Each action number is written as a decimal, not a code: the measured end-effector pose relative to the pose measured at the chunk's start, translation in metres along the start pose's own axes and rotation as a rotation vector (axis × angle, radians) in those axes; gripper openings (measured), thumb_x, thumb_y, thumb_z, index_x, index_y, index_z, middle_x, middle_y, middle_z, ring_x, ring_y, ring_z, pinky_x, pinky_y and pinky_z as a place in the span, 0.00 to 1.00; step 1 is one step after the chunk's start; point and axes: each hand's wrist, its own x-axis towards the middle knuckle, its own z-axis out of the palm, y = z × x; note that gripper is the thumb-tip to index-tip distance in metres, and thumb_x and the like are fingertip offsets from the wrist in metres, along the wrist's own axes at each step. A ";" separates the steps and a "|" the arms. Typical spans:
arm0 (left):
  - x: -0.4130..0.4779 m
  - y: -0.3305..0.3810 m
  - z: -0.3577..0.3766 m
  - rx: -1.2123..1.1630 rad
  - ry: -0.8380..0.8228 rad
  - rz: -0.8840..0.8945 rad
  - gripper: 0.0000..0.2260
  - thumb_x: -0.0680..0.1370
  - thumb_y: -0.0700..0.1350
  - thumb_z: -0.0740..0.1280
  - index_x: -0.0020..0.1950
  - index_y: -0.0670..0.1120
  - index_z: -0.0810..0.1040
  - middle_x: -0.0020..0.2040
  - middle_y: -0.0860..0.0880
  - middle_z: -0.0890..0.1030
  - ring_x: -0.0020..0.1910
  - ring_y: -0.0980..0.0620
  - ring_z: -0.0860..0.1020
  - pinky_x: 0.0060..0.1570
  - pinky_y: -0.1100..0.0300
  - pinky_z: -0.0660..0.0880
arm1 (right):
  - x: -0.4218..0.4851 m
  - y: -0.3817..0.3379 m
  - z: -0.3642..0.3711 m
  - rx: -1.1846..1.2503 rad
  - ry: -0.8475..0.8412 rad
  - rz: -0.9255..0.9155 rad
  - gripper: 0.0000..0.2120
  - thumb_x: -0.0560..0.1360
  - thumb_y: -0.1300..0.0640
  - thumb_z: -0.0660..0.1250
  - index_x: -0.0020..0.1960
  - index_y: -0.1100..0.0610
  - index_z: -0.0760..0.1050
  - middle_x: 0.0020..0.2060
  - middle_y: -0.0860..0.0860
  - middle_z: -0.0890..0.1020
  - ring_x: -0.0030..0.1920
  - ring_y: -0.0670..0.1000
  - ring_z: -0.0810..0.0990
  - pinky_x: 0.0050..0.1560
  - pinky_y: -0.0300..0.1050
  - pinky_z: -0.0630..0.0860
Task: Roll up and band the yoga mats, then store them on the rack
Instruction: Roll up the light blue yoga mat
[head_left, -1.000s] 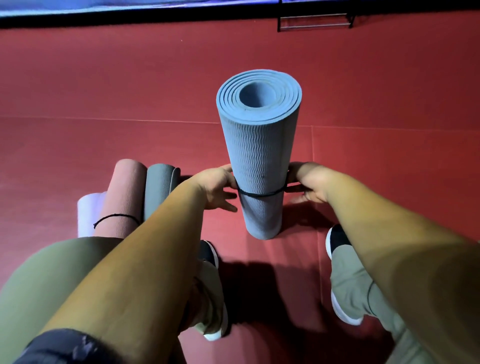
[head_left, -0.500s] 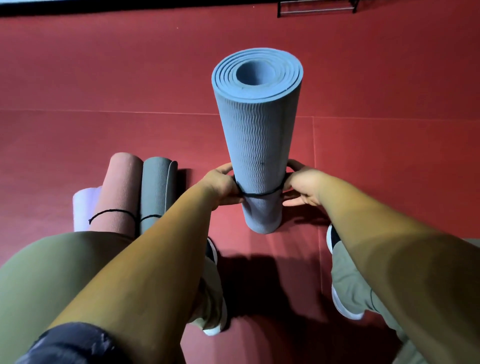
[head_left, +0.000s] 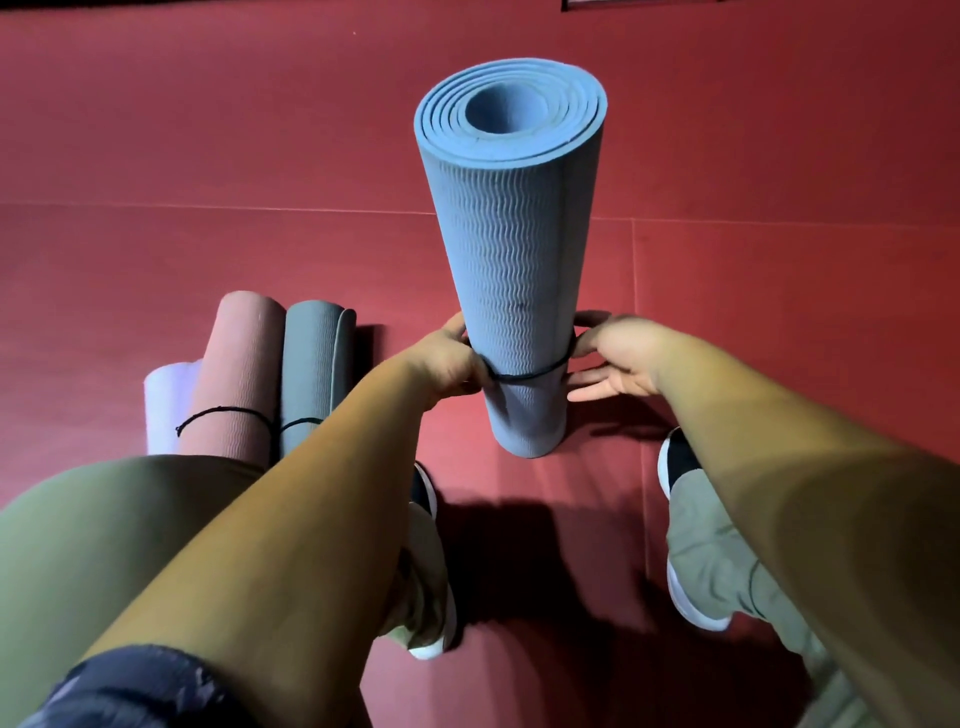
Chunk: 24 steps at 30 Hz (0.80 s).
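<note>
A rolled blue yoga mat (head_left: 511, 249) stands upright on the red floor. A thin black band (head_left: 527, 375) circles its lower part. My left hand (head_left: 449, 361) pinches the band at the mat's left side. My right hand (head_left: 615, 358) pinches the band at the right side with thumb and forefinger, its other fingers stretched out below. To the left lie three rolled mats side by side: a pink mat (head_left: 234, 374) with a black band, a grey mat (head_left: 311, 374) with a black band, and a pale lilac mat (head_left: 166, 405), partly hidden by my knee.
Red padded flooring (head_left: 208, 156) with seams spreads all around. My shoes (head_left: 680, 467) sit on either side of the blue mat's base. A dark metal frame (head_left: 639, 4) shows at the top edge, far off.
The band has slid down the blue mat a little with both hands. The camera has tipped downward and closer, and the mat's top end now looms larger.
</note>
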 end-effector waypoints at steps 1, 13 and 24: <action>0.000 -0.002 0.001 0.038 0.011 0.004 0.40 0.70 0.21 0.60 0.73 0.57 0.74 0.57 0.52 0.84 0.56 0.46 0.81 0.57 0.49 0.83 | 0.000 0.001 0.002 -0.012 0.015 0.004 0.28 0.79 0.71 0.62 0.68 0.43 0.75 0.69 0.51 0.79 0.59 0.65 0.84 0.56 0.66 0.84; 0.005 -0.007 0.000 0.118 -0.105 0.007 0.50 0.60 0.40 0.81 0.77 0.64 0.64 0.71 0.58 0.78 0.68 0.50 0.75 0.57 0.48 0.73 | 0.010 0.006 0.009 -0.094 0.120 -0.010 0.28 0.80 0.71 0.61 0.72 0.46 0.74 0.57 0.52 0.85 0.50 0.60 0.85 0.57 0.60 0.84; 0.005 -0.001 0.007 0.049 -0.043 0.325 0.50 0.60 0.30 0.86 0.77 0.45 0.67 0.68 0.45 0.81 0.66 0.48 0.81 0.55 0.56 0.82 | -0.008 0.003 0.011 -0.500 0.142 -0.329 0.47 0.71 0.67 0.74 0.80 0.35 0.62 0.57 0.42 0.84 0.45 0.46 0.86 0.42 0.39 0.83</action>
